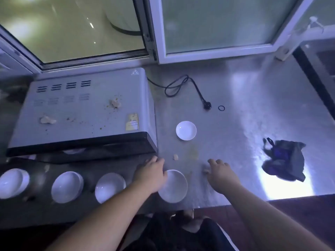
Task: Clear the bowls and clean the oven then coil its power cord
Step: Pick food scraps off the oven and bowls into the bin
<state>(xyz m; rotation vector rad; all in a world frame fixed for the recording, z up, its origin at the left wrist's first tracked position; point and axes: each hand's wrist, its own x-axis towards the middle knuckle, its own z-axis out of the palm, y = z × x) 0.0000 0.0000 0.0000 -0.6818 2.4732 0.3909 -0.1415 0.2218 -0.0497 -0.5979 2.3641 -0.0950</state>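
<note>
While both hands reach forward, the brushed stainless-steel worktop [253,105] carries everything in view. Against its back left edge stands the white box-shaped countertop oven [81,109] with a black front; pale dough-like lumps and crumbs lie on its top. From the oven's rear right corner a black power cord [181,86] runs out in a loose loop, ending in a plug to the oven's right, with a small black rubber band [221,108] just beside the plug. Well to the right of the oven lies a crumpled dark grey and blue cloth [284,160].

In front of the oven sits a row of four shallow white round bowls: far left [12,183], next [67,187], third [109,187], and fourth [176,187] off the oven's front right corner. A smaller white dish [186,130] sits right of the oven.

Left hand [152,173], fingers relaxed, rests over the fourth bowl's left rim. Right hand [220,173], fingers loosely spread, touches a pale crumb on the worktop.
</note>
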